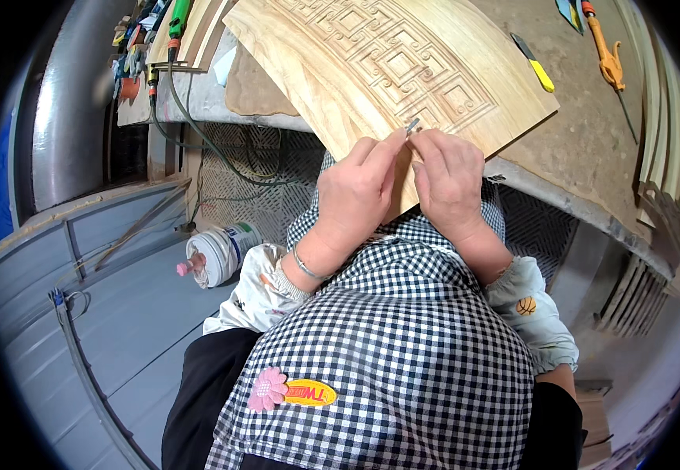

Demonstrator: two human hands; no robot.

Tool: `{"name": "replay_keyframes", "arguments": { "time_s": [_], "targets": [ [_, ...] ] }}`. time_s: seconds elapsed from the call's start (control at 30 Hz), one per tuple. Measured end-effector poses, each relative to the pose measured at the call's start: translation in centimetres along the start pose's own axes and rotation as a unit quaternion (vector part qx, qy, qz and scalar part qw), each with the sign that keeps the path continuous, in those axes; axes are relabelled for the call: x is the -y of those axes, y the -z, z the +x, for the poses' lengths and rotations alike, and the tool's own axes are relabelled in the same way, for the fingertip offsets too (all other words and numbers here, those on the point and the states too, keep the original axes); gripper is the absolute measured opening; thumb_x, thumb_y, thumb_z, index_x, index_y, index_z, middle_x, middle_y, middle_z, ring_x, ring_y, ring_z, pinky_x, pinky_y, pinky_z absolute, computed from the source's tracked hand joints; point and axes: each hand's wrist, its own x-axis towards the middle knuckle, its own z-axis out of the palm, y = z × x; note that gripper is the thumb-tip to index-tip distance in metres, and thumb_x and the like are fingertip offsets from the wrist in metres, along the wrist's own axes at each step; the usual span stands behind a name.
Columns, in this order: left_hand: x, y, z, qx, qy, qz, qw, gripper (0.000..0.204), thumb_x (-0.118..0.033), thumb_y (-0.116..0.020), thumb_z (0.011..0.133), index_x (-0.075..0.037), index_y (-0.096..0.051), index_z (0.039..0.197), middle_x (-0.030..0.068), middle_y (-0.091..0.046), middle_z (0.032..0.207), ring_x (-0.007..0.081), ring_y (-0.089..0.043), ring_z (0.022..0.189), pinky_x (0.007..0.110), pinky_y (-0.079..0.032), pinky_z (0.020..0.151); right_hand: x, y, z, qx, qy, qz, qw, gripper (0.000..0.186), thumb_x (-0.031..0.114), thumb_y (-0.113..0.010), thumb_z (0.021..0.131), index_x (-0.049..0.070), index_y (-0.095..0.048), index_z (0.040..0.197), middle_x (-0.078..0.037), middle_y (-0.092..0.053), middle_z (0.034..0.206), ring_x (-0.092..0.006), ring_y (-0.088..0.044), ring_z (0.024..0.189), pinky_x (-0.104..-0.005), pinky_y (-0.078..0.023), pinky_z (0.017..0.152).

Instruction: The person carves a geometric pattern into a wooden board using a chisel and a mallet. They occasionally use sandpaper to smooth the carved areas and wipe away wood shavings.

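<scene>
The left hand (359,184) pinches a small metal tool (413,124) over the carved wooden panel (371,90) on the table (582,149). Whether the curled right hand (451,176) grips it also, I cannot tell. The yellow-red oval badge (310,392) bears lettering.

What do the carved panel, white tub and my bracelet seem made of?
Carved panel: wood, seemingly unvarnished, shown by its grain and dull surface. White tub: probably plastic, smooth with slight sheen. Bracelet: silvery and shiny, so likely metal, type unclear.
</scene>
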Motion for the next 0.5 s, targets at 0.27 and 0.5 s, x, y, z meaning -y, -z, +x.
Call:
{"name": "replay_keyframes", "arguments": {
  "time_s": [0.27, 0.5],
  "targets": [
    [0.9, -1.9, 1.8, -0.004, -0.039, 0.021, 0.999, 0.036, -0.005, -0.070, 0.091, -0.015, -0.073, 0.125, 0.0055, -0.067, 0.085, 0.0261, -0.069, 0.068, 0.037, -0.056, 0.057, -0.2, -0.1, 0.1, -0.010, 0.009, -0.021, 1.000, 0.052, 0.014, -0.070, 0.089, 0.003, -0.061, 0.138, -0.008, -0.063, 0.128, -0.0256, -0.061, 0.113, -0.0433, -0.043, 0.098],
    [2.7, -2.5, 2.6, -0.027, -0.115, 0.047, 0.992, 0.039, -0.004, -0.072, 0.086, -0.017, -0.076, 0.123, 0.0031, -0.066, 0.083, 0.0234, -0.067, 0.065, 0.034, -0.053, 0.055, 0.0, 0.0, 0.2, 0.000, 0.001, -0.039, 0.999, 0.051, 0.015, -0.071, 0.088, 0.003, -0.063, 0.137, -0.008, -0.063, 0.128, -0.0252, -0.061, 0.112, -0.0427, -0.044, 0.097]
  ]
}}
